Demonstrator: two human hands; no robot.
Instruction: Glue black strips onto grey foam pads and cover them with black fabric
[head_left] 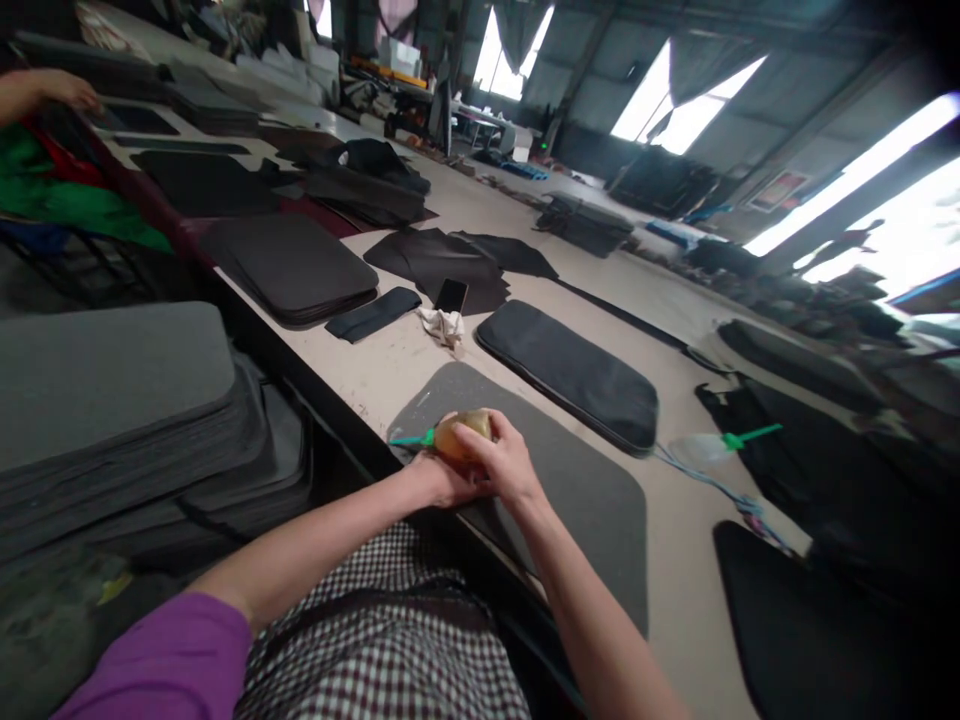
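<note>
A squeeze bottle (463,435) of amber liquid lies tilted sideways in my hands, its thin green nozzle (411,440) pointing left. My right hand (508,455) wraps round the bottle's base from the right, thumb along its side. Underneath, my left hand (448,482) is closed against the bottle, its fingers partly hidden. Below both hands a dark grey rounded panel (577,500) lies flat at the table's near edge, with small pale specks at its far left corner.
Stacked grey panels (112,370) stand at the left. On the table (330,375) lie a black padded panel (570,370), a phone (451,296), a crumpled cloth (442,328) and a second green-nozzled bottle (705,447). Another person's hand (71,90) is at the far left.
</note>
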